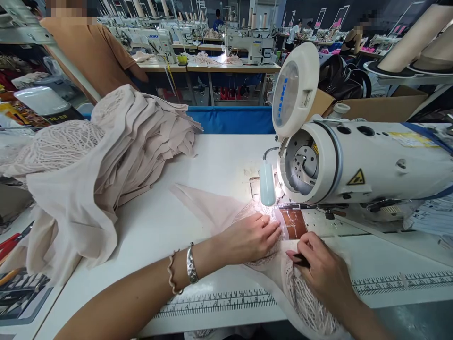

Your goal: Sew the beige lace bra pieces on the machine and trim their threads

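Right hand (320,267) in front of the sewing machine (371,156): fingers curled, gripping a small dark tool (300,259) against lace-trimmed beige fabric (297,288). Left hand (253,238) palm-down, fingers together, pressing the same fabric beside the machine's head, not gripping. Far left of machine: grey tray (31,317), metal tools inside; beyond, limp layered garment pieces (141,127), strand-like lace. Behind machine: cardboard box (384,105), glossy black bag (341,78) showing above its edge.
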